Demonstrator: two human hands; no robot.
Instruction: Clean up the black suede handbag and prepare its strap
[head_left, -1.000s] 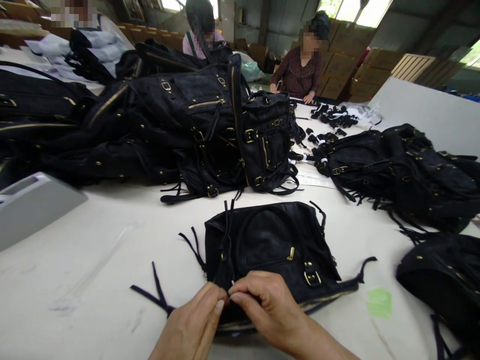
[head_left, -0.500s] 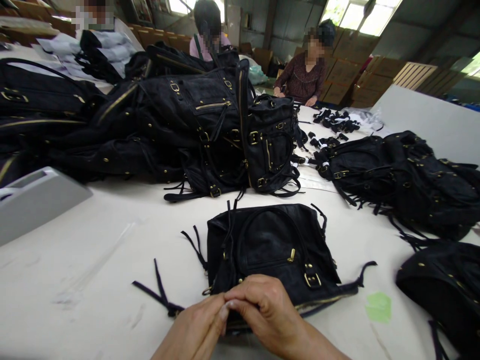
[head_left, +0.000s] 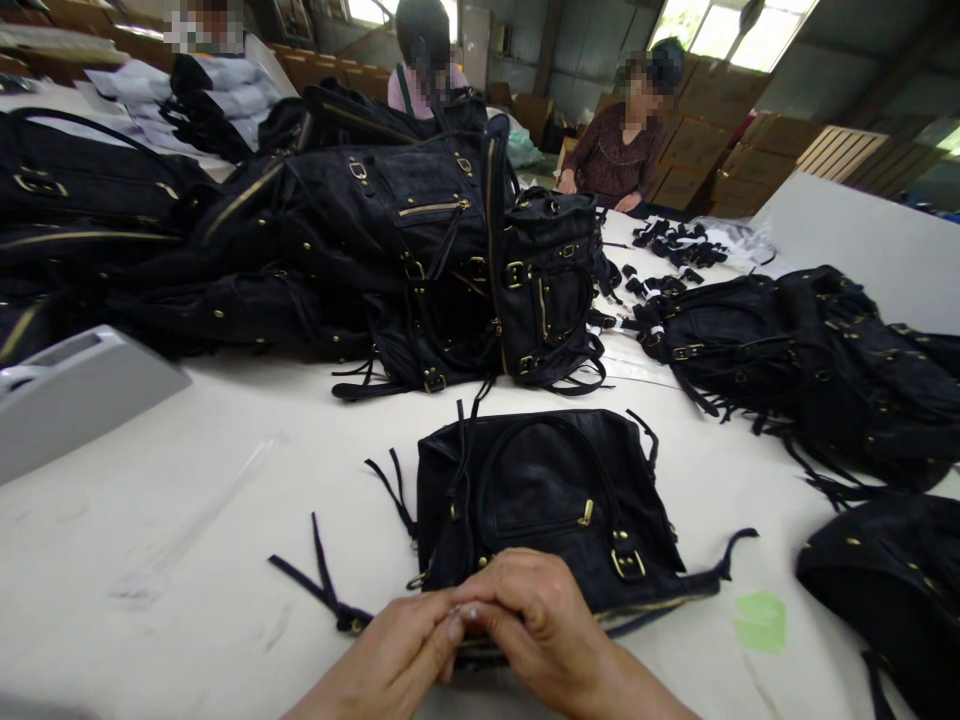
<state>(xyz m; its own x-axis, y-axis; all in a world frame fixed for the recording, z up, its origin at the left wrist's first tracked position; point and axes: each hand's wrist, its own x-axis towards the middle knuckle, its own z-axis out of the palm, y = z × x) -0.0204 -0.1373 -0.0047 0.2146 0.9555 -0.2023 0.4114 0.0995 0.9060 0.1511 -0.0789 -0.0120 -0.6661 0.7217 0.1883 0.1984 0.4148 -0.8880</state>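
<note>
One black bag lies flat on the pale table directly in front of me, clear of the heap of bags beyond it. From its left side a thin loose strap trails over the table.

The face of the bag is soft, matt black material with a curved handle lying on it. Brass studs run down the left seam, a brass zip pull sits near the middle, and a brass buckle sits at the lower right.

My left hand enters from below left, fingers pressed together, thumb tip meeting the fingertips of my right hand. The right fingers are curled tight over the bag's near edge. Both hands pinch that edge between them; the exact part pinched is hidden under the fingers.

A green patch sits on the table to the right of the bag, not touching it.

Compared with one second earlier:
- The bag lies in the same place.
- The pinch point sits lower on the near edge.
- The two hands are closer together.
- The right fingers are curled more tightly.
</note>
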